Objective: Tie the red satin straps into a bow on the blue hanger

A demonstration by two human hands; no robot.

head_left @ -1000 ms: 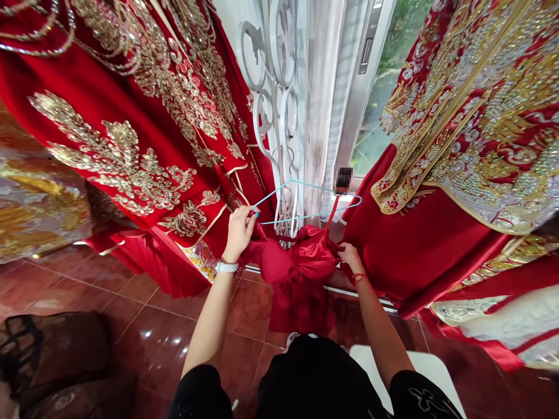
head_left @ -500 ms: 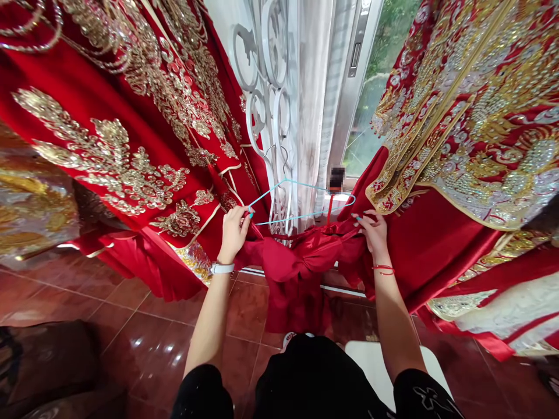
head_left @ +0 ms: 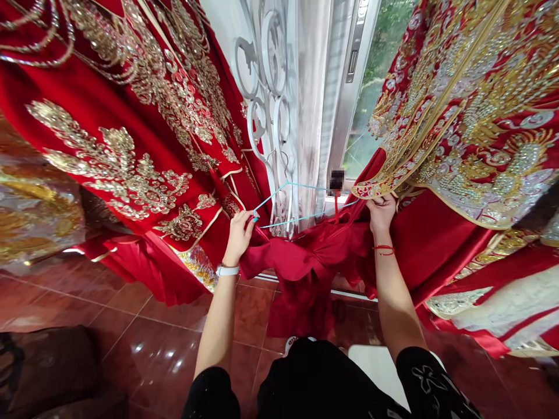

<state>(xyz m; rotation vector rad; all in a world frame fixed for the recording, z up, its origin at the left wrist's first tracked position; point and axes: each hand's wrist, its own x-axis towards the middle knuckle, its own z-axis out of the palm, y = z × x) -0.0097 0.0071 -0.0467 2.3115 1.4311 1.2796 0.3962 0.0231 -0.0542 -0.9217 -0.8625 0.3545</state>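
Both hands (head_left: 238,235) (head_left: 381,210) stretch glossy red garment (head_left: 305,262) across blue hanger (head_left: 288,201).

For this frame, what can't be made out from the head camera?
- Right hand: its fingertips are tucked under the embroidered robe, so its grip on the plain red garment is hidden.
- Hanger: its right end is covered by that robe.
- Small item by the window: blurred out.
- Left hand: it pinches the hanger's left end, its palm turned away.
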